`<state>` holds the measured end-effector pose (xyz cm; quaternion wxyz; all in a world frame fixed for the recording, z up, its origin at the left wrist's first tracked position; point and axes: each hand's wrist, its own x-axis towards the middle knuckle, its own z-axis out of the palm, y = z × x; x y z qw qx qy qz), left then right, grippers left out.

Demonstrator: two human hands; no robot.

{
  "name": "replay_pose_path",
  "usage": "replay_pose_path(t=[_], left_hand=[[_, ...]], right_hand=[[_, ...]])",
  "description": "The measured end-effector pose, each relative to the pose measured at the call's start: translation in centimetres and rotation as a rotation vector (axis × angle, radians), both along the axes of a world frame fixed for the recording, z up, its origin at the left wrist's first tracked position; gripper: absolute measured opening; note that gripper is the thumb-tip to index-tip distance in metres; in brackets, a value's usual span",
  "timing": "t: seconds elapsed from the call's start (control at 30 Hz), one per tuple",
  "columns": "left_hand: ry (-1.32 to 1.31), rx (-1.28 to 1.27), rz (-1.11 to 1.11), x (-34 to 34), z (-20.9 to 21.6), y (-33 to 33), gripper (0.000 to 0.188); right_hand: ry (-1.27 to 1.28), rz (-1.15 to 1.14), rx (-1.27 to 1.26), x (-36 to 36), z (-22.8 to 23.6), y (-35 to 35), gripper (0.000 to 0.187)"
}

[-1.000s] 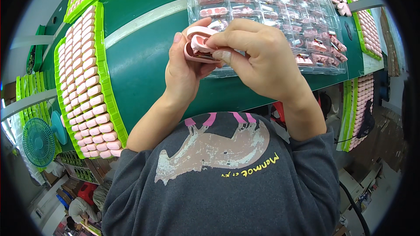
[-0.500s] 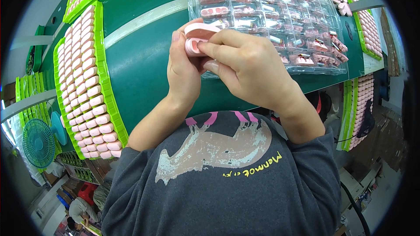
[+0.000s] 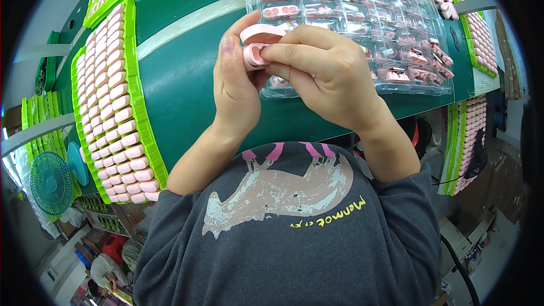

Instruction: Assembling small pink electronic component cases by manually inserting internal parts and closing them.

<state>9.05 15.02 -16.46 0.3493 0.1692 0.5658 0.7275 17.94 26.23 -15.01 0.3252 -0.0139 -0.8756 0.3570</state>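
Note:
A small pink case, like an earbud charging case (image 3: 253,55), is held up in front of my chest with its lid (image 3: 262,34) raised. My left hand (image 3: 233,93) grips it from the left, thumb along its near side; the other fingers are largely hidden behind. At the case's right end, my right hand (image 3: 334,73) is closed on it. The index fingertip goes into a round recess, and the thumb sits lower against the body. Whether a small part lies under the right fingertips is hidden.
A clear plastic compartment tray (image 3: 258,0) with open pink cases lies beyond my hands on the green table (image 3: 181,73). Green trays (image 3: 148,130) of closed pink cases stand at left and right. A teal fan (image 3: 51,183) is at far left; another person (image 3: 105,272) sits lower left.
The right fingertips have shifted slightly within the recess, and the thumb has drawn in under the case. The left index finger has straightened upward. The case remains in my hands.

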Motion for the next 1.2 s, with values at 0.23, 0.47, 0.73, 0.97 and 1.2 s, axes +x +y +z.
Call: replay_pose_path(t=[0.23,0.47,0.73,0.97,1.2], left_hand=[[-0.055,0.017,-0.058,-0.5,-0.9,-0.2,0.062],[-0.167,0.083,-0.009,-0.2,-1.0,0.3,0.061],[-0.216,0.064,-0.153,-1.0,-1.5,-0.1,0.070],[0.163,-0.223,-0.340,-3.5,-0.7,-1.5,0.023],[0.123,-0.068,-0.239,-2.9,-1.8,-2.3,0.028]], right_hand=[[-0.052,0.041,0.025,0.1,-0.2,0.4,0.021],[-0.048,0.024,-0.006,-0.1,-0.4,-0.4,0.025],[0.040,-0.105,0.087,-0.2,-1.3,-1.0,0.022],[-0.069,-0.102,0.344,1.0,-1.1,0.3,0.017],[0.144,-0.180,0.174,2.4,-0.8,1.2,0.025]])
